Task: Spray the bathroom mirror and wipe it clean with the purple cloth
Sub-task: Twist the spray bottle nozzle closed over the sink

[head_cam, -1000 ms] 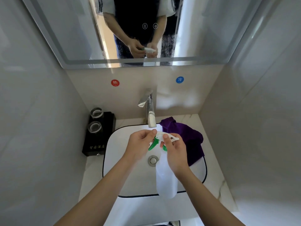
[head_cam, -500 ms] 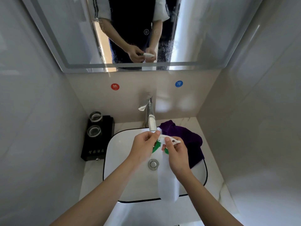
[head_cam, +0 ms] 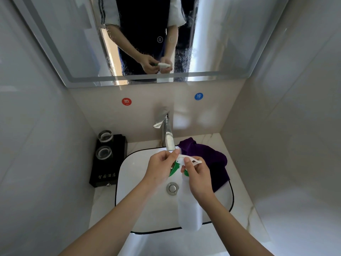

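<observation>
1. The right hand (head_cam: 198,179) is wrapped around the neck of a white spray bottle (head_cam: 189,206), holding it over the sink (head_cam: 140,200) with the bottle's body hanging toward the near rim.
2. The left hand (head_cam: 159,170) pinches the front end of the bottle's white spray head (head_cam: 186,160) between thumb and fingertips; the green trigger (head_cam: 174,169) shows just below, between the two hands.
3. The purple cloth (head_cam: 212,159) lies crumpled on the far right corner of the sink, partly over the rim and partly on the counter (head_cam: 245,209), just right of the right hand and not touched by either hand.
4. The mirror (head_cam: 64,43) hangs on the far wall above the sink; a patch of fine droplets speckles its middle, and it reflects the person's arms and the bottle.
5. A chrome tap (head_cam: 166,130) stands at the far edge of the sink, its spout ending just beyond the left hand's fingertips.
6. A round metal drain (head_cam: 172,188) sits in the basin between the wrists.
7. On the counter to the left, a black tray (head_cam: 108,170) carries two glass cups (head_cam: 104,145).
8. A red round sticker (head_cam: 126,101) and a blue round sticker (head_cam: 198,96) sit on the wall under the mirror.
</observation>
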Tool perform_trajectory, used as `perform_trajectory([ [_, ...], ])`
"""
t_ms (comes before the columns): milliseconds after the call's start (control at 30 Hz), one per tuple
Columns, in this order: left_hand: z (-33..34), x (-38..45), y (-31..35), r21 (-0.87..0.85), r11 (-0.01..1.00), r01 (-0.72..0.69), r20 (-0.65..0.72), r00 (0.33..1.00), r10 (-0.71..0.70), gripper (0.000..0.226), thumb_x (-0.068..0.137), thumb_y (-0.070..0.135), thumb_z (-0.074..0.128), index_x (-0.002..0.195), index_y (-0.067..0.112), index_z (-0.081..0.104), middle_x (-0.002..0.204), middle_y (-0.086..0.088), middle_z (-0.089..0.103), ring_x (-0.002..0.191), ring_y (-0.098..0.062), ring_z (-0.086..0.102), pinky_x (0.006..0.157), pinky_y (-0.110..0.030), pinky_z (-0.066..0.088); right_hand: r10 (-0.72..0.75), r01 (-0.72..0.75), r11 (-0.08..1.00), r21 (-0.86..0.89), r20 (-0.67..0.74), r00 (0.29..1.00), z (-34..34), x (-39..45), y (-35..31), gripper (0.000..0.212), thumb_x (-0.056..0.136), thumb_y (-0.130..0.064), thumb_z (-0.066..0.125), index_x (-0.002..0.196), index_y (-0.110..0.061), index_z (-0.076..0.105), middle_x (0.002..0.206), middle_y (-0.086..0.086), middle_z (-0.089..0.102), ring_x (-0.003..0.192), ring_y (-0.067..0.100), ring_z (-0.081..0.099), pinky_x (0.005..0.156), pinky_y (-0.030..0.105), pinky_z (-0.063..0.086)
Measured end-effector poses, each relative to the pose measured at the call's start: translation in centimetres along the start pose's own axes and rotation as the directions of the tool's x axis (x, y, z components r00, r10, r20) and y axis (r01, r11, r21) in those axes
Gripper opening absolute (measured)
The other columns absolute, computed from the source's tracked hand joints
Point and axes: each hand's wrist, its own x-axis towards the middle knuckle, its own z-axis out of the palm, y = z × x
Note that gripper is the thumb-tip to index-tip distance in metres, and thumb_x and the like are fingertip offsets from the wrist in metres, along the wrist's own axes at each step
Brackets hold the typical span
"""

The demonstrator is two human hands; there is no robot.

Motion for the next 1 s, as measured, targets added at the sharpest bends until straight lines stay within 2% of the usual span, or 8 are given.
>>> perform_trajectory([
  [133, 0.0, 0.1, -0.1, 0.006, 1.0, -0.026, -0.001, 1.0, 0.026, 0.03, 0.099, 0.03, 0.067, 0.078, 0.009, 0.07, 0.07, -0.001, 0.065, 0.066, -0.014, 0.057, 0.07, -0.027, 0.049, 0.003, -0.003, 1.0, 0.023, -0.001, 1.0, 0.0, 0.0, 0.0, 0.02, 0.099, -0.034, 0.059, 0.097, -0.015, 0.063, 0.081, 0.005, 0.071, 0.074, 0.009, 0.064, 0.069, 0.02, 0.05],
  [300, -0.4, 0.3, 0.3, -0.061, 0.997, 0.038, 0.063, 0.997, -0.034, 0.022, 0.102, 0.023, 0.063, 0.087, 0.01, 0.073, 0.08, -0.002, 0.073, 0.073, -0.015, 0.066, 0.069, -0.022, 0.055, 0.005, -0.005, 0.999, 0.036, -0.001, 1.0, -0.1, 0.0, -0.2, 0.019, 0.099, -0.033, 0.06, 0.095, -0.015, 0.062, 0.082, 0.006, 0.07, 0.072, 0.005, 0.063, 0.068, 0.018, 0.05],
  [400, -0.4, 0.2, 0.6, -0.065, 0.994, 0.09, 0.068, 0.994, -0.085, 0.03, 0.101, 0.031, 0.064, 0.087, 0.009, 0.077, 0.079, -0.005, 0.076, 0.073, -0.014, 0.07, 0.077, -0.029, 0.057, 0.01, -0.01, 0.999, 0.039, 0.0, 1.0, -0.1, 0.0, -0.2, 0.018, 0.099, -0.032, 0.06, 0.095, -0.015, 0.062, 0.079, 0.002, 0.07, 0.071, 0.002, 0.062, 0.067, 0.017, 0.049],
  [533, -0.4, 0.2, -0.2, 0.052, 0.999, -0.013, -0.051, 0.999, 0.016, 0.037, 0.095, 0.037, 0.072, 0.076, 0.006, 0.077, 0.073, -0.012, 0.069, 0.073, -0.021, 0.061, 0.078, -0.037, 0.053, -0.003, 0.002, 1.0, 0.028, 0.008, 1.0, -0.1, 0.0, -0.2, 0.019, 0.099, -0.033, 0.06, 0.097, -0.014, 0.062, 0.079, 0.001, 0.07, 0.072, 0.005, 0.063, 0.068, 0.018, 0.05],
  [700, -0.5, -0.2, 0.3, 0.129, 0.988, -0.09, -0.055, 0.994, 0.098, 0.019, 0.097, 0.025, 0.07, 0.083, 0.017, 0.081, 0.075, 0.004, 0.078, 0.069, -0.001, 0.07, 0.068, -0.01, 0.05, -0.023, 0.022, 1.0, 0.021, 0.012, 1.0, -0.2, -0.1, -0.2, 0.018, 0.1, -0.031, 0.059, 0.098, -0.014, 0.062, 0.081, 0.003, 0.07, 0.073, 0.007, 0.065, 0.068, 0.019, 0.052],
  [767, -0.6, -0.3, 0.3, 0.117, 0.99, -0.076, -0.041, 0.996, 0.081, 0.017, 0.098, 0.023, 0.069, 0.089, 0.016, 0.081, 0.081, 0.004, 0.08, 0.078, -0.006, 0.074, 0.075, -0.015, 0.053, -0.021, 0.02, 0.999, 0.03, 0.014, 1.0, -0.2, -0.2, -0.2, 0.017, 0.1, -0.03, 0.059, 0.098, -0.013, 0.062, 0.08, 0.0, 0.069, 0.074, 0.008, 0.066, 0.067, 0.02, 0.052],
  [867, -0.6, -0.4, 0.4, 0.042, 0.999, -0.003, -0.004, 1.0, 0.003, 0.021, 0.1, 0.025, 0.066, 0.098, 0.009, 0.08, 0.094, -0.007, 0.081, 0.093, -0.023, 0.075, 0.088, -0.033, 0.058, -0.027, 0.026, 0.999, 0.044, 0.016, 1.0, -0.3, -0.3, -0.3, 0.016, 0.1, -0.029, 0.059, 0.099, -0.013, 0.062, 0.078, -0.001, 0.069, 0.072, 0.005, 0.064, 0.066, 0.018, 0.052],
  [1000, -0.3, -0.8, 0.1, 0.034, 0.999, 0.023, -0.008, 1.0, -0.022, 0.031, 0.099, 0.036, 0.067, 0.093, 0.009, 0.081, 0.093, -0.012, 0.08, 0.089, -0.023, 0.073, 0.084, -0.034, 0.059, -0.028, 0.027, 0.999, 0.041, 0.027, 0.999, -0.5, -0.5, -0.4, 0.015, 0.1, -0.029, 0.059, 0.1, -0.015, 0.061, 0.083, 0.003, 0.07, 0.075, 0.009, 0.066, 0.066, 0.019, 0.053],
])
